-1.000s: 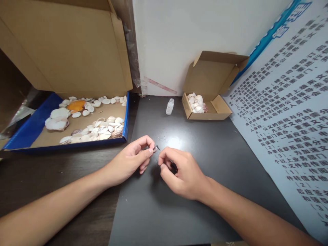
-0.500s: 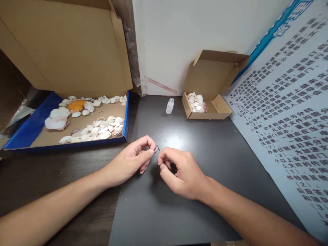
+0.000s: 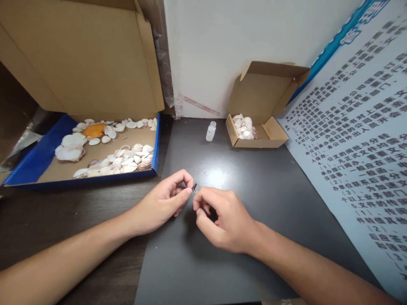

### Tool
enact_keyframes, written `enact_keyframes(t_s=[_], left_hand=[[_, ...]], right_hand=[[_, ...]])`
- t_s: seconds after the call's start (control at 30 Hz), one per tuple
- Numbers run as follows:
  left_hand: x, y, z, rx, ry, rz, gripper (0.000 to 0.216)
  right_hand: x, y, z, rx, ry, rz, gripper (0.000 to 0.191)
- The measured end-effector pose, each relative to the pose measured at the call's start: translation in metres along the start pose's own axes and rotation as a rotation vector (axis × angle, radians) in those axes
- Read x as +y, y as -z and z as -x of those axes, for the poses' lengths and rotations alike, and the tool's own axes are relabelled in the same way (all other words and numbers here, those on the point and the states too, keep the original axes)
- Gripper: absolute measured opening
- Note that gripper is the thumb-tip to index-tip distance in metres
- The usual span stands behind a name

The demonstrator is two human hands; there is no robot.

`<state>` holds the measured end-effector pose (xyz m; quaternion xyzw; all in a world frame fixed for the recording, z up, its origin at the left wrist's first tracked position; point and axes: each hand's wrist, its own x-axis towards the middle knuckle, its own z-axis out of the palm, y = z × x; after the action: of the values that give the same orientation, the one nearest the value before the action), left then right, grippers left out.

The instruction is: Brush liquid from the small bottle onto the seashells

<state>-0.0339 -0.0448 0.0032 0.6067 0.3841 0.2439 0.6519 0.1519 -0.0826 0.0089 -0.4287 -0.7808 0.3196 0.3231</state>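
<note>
My left hand point(image 3: 165, 201) pinches a small dark, patterned shell point(image 3: 193, 187) between thumb and forefinger, just above the dark grey mat point(image 3: 222, 271). My right hand point(image 3: 222, 218) is closed in a pinch right beside it, its fingertips touching the shell's right end. A thin dark thing shows under the right fingers; I cannot make out what it is. Both forearms rest low over the table.
A blue-edged cardboard tray point(image 3: 47, 180) with several white shells and one orange shell point(image 3: 94, 130) lies at the left, its lid standing up behind. A small clear bottle point(image 3: 210, 131) and a small open carton point(image 3: 267, 135) of shells stand at the back. A printed poster point(image 3: 359, 161) leans at the right.
Both hands have shifted slightly down toward me, and the right fingertips have closed the small gap to the shell held by the left hand.
</note>
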Motion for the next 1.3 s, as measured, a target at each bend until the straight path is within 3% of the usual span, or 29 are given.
enact_keyframes(t_s=[0.63,1.3], left_hand=[[0.0058,-0.0033,0.0011,-0.003,-0.064,-0.053,0.016],[-0.0024,0.0029,-0.0027,0.001,0.011,0.085,0.02]], right_hand=[[0.0037,0.0024,-0.001,0.026,-0.067,-0.002,0.011],[0.0036,0.007,-0.0031,0.124,-0.046,0.005,0.009]])
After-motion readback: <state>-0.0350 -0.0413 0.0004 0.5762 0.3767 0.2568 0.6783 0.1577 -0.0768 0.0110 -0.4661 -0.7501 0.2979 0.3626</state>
